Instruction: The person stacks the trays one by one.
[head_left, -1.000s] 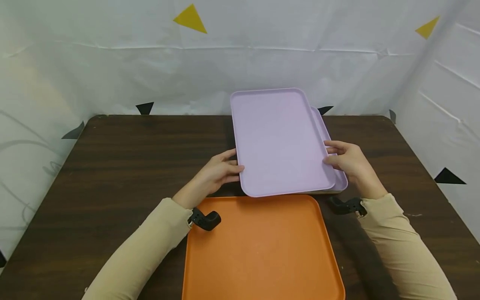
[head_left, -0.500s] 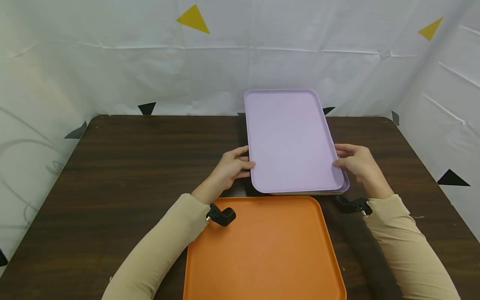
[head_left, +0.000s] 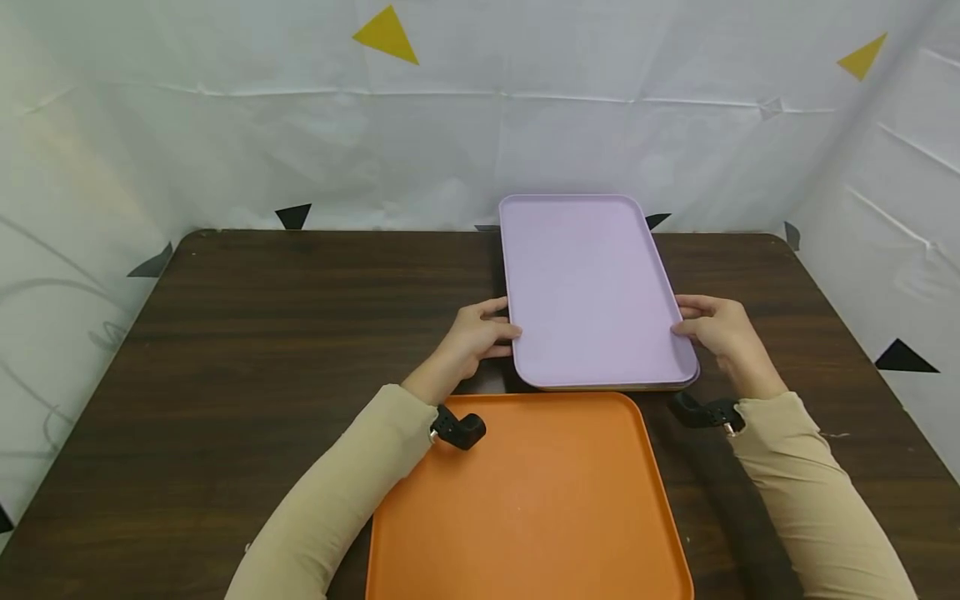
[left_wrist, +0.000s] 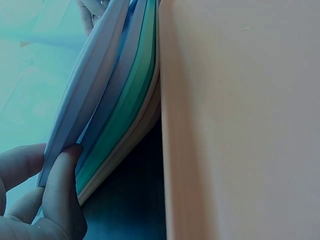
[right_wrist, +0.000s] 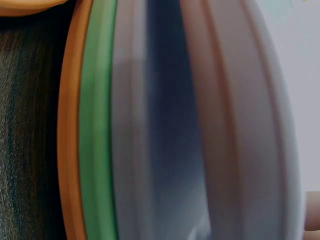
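Note:
A lilac tray (head_left: 592, 287) lies on top of a stack of trays at the far middle of the dark wooden table (head_left: 262, 333). My left hand (head_left: 476, 337) grips its left long edge and my right hand (head_left: 716, 327) grips its right long edge. In the left wrist view my left thumb and fingers (left_wrist: 60, 195) pinch the top tray's rim (left_wrist: 90, 100), with lilac, green and tan rims stacked under it. The right wrist view shows the stacked rims close up: orange-tan (right_wrist: 67, 130), green (right_wrist: 97, 125) and lilac (right_wrist: 235, 115). An orange tray (head_left: 525, 500) lies flat just in front of the stack.
White sheeting (head_left: 225, 125) with yellow and black triangle marks walls the table on three sides. Bare tabletop stretches to the left of the trays. A narrower strip of table (head_left: 840, 333) lies to the right.
Both hands have moved the top lilac tray to the right and lowered it until it lines up over the tray beneath. The orange tray has not moved.

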